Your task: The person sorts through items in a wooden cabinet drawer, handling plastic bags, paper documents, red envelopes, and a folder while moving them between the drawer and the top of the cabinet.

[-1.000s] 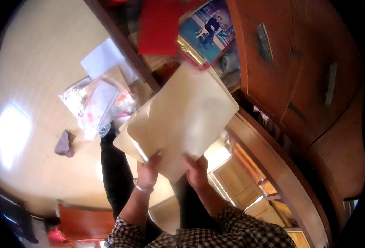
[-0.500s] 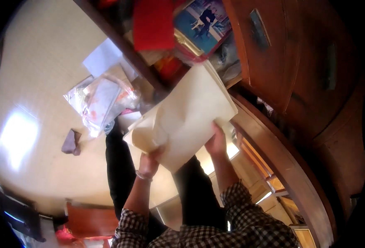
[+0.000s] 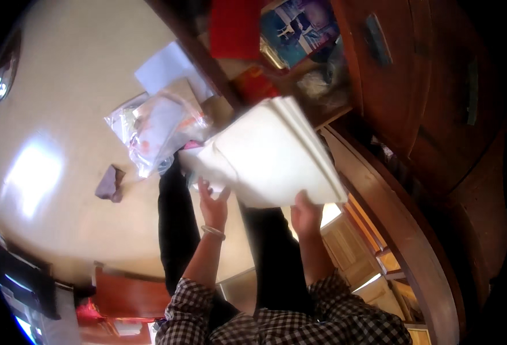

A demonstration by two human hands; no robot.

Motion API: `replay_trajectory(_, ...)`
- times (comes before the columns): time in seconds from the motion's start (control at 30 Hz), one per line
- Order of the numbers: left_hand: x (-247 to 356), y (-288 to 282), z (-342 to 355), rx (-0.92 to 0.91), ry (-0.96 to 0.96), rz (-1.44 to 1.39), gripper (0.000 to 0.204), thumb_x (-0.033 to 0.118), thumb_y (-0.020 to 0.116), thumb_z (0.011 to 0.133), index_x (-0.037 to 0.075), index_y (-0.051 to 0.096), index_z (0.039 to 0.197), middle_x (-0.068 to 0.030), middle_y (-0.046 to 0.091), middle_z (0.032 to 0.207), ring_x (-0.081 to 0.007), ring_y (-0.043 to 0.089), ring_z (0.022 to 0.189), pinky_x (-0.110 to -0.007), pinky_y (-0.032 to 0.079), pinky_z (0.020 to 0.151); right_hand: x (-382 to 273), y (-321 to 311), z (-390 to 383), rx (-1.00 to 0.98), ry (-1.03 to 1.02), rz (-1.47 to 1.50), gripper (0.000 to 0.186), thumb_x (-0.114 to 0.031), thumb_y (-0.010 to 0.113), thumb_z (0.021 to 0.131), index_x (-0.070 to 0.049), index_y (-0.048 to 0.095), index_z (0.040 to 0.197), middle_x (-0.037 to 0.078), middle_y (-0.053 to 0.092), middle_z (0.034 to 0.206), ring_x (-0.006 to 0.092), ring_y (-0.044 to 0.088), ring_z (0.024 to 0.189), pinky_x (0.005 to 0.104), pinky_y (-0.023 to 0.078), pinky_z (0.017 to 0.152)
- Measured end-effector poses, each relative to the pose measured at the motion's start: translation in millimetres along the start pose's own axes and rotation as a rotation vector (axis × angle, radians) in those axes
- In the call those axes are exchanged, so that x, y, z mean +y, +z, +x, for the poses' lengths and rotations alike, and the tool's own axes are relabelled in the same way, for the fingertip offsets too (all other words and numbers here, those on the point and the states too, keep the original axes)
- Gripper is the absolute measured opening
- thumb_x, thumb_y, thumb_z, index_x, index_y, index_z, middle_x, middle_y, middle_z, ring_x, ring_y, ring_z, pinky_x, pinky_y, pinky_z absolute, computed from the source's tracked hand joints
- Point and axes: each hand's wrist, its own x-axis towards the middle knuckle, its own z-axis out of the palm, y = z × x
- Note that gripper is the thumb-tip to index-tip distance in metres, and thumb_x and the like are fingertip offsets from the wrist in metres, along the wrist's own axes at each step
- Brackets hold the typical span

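My right hand point(image 3: 307, 216) grips the near right corner of a stack of large off-white papers point(image 3: 268, 155), thumb on top and fingers hidden underneath. The stack is several layers thick, with its edges fanned along the right side. Just below its left corner is my left hand point(image 3: 213, 206), wearing a bangle, with fingers spread and nothing in them. Clear plastic bags of papers point(image 3: 157, 129) lie on the floor to the left of the stack.
An opened drawer point(image 3: 230, 103) beyond the stack holds a red folder point(image 3: 234, 29), a framed photo point(image 3: 299, 31) and plastic wrapping. White sheets point(image 3: 170, 69) and a crumpled purplish cloth point(image 3: 110, 184) lie on the pale floor point(image 3: 69, 115). Dark wooden furniture point(image 3: 431, 86) stands at right.
My left hand has let go of the papers and opened. The stack, now held by the right hand, has turned and shifted right, its loose curled left side lying flatter.
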Motion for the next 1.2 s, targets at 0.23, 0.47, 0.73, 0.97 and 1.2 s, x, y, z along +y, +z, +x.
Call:
replay_trajectory(0.23, 51.7, -37.5, -24.2, -0.488, 0.255, -0.681, 0.066, 0.047, 0.047, 0.091, 0.003, 0.030, 0.137, -0.0096, 0.046, 0.130, -0.0201, 0.045, 0.116, -0.036, 0.038, 0.094, 39.1, 48.4, -1.9, -0.455, -0.597, -0.802, 0.037, -0.009, 0.066, 0.079, 0.000, 0.054, 0.113, 0.015, 0.056, 0.116, 0.0298, 0.051, 0.112, 0.0417, 0.039, 0.098)
replay_trajectory(0.47, 12.2, -87.4, 27.3, -0.386, -0.184, -1.015, 0.050, 0.024, 0.044, 0.089, 0.000, 0.034, 0.132, -0.0132, 0.044, 0.130, -0.0269, 0.045, 0.117, -0.038, 0.037, 0.099, 69.5, 76.3, -2.9, -0.760, -0.733, -1.151, 0.030, 0.002, 0.063, 0.068, -0.008, 0.063, 0.095, 0.010, 0.061, 0.096, 0.0343, 0.055, 0.100, 0.0474, 0.039, 0.091)
replay_trajectory(0.73, -76.5, -80.7, 89.0, -0.367, -0.104, -0.660, 0.047, 0.012, 0.052, 0.081, 0.001, 0.042, 0.125, -0.0138, 0.052, 0.118, -0.0300, 0.051, 0.109, -0.041, 0.042, 0.095, 109.8, 68.1, -21.2, -0.897, -0.527, -1.363, 0.035, -0.007, 0.068, 0.062, -0.008, 0.064, 0.097, 0.009, 0.061, 0.086, 0.0295, 0.056, 0.092, 0.0412, 0.048, 0.072)
replay_trajectory(0.97, -96.7, -84.0, 97.8, -0.372, -0.368, -0.981, 0.048, 0.014, 0.057, 0.080, 0.002, 0.043, 0.125, -0.0124, 0.053, 0.116, -0.0288, 0.051, 0.109, -0.041, 0.042, 0.094, 113.7, 61.1, -27.5, -0.899, -0.173, -1.314, 0.046, -0.011, 0.070, 0.064, -0.010, 0.060, 0.109, 0.013, 0.062, 0.100, 0.0299, 0.057, 0.095, 0.0402, 0.049, 0.069)
replay_trajectory(1.2, -36.4, -101.1, 36.3, -0.306, -0.068, -0.704, 0.031, 0.006, 0.054, 0.083, -0.003, 0.053, 0.112, -0.0101, 0.058, 0.102, -0.0218, 0.056, 0.092, -0.032, 0.046, 0.081, 118.6, 52.8, -41.9, -1.318, 0.366, -1.654, 0.036, -0.034, 0.057, 0.084, -0.007, 0.061, 0.107, 0.015, 0.064, 0.096, 0.0313, 0.059, 0.096, 0.0491, 0.040, 0.083)
